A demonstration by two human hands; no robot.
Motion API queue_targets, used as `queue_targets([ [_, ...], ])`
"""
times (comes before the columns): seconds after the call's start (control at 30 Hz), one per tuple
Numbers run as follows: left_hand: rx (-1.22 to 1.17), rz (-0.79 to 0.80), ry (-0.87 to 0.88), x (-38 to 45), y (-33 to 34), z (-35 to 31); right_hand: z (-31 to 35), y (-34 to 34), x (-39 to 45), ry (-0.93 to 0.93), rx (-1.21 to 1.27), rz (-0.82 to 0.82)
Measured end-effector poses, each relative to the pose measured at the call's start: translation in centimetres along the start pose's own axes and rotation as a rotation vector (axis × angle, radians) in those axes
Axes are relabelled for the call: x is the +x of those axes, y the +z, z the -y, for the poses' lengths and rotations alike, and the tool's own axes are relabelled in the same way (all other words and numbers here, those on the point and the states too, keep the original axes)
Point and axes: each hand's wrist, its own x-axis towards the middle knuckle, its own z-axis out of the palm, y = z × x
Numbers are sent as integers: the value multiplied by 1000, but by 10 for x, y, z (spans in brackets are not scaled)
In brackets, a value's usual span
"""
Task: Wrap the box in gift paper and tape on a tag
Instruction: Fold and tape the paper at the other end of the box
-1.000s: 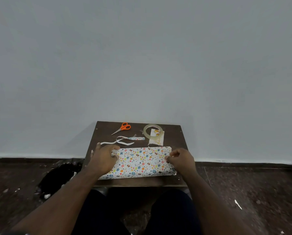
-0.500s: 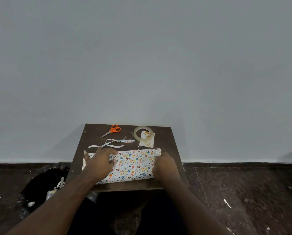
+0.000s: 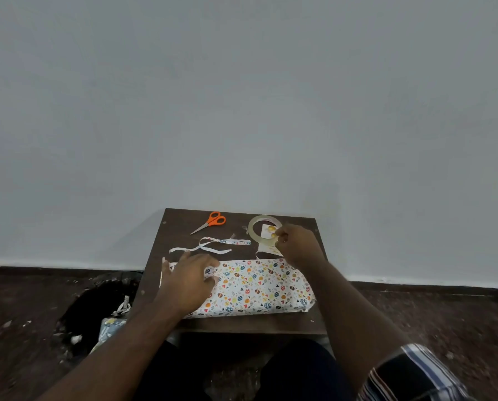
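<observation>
Your wrapped box lay across the lower middle of the frame, along the near part of the dark surface, its right end close to the surface's right edge. Your left hand pressed flat on the box's left end, fingers spread and straight. Your right hand reached above the box, fingertips curled onto the tape roll and the tag; whether that grip had closed on either, I cannot tell. Scissors and paper strips occupied the upper left of the surface.
</observation>
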Motion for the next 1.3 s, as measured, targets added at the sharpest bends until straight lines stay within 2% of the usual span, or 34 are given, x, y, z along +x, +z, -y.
queue_targets([
  [0.2, -20, -32, -20, 1, -9, -3, 9, 27, 33, -69, -172, 120],
  [0.33, -32, -27, -29, 3, -11, -1, 3, 35, 42, -65, -175, 117],
  [0.5, -43, -31, -26, 3, -15, -4, 0, 23, 42, -18, 161, -6],
  [0.57, -66, -119, 11, 1, -17, -8, 4, 11, 36, 11, 314, -42],
  [0.63, -186, -257, 65, -1, -22, -19, 11, -1, 24, 54, 488, -68],
  [0.7, -372, -304, 62, -4, -33, -37, 21, -12, 4, 88, 693, -72],
  [0.87, -710, -59, 27, -7, -60, -80, 58, -23, -57, 50, 1027, -14],
  [0.93, -874, -1, -19, -12, -64, -87, 72, -24, -78, 22, 1089, 22],
  [1.03, -1025, -64, -42, -23, -64, -85, 84, -23, -104, -14, 1114, 105],
  [1.1, -1028, -122, -26, -33, -64, -79, 86, -26, -115, -12, 1119, 156],
  [1.23, -938, -142, 49, -58, -68, -73, 89, -47, -124, 75, 1216, 79],
  [1.3, -909, -135, 75, -65, -70, -71, 94, -55, -127, 66, 1190, 87],
])
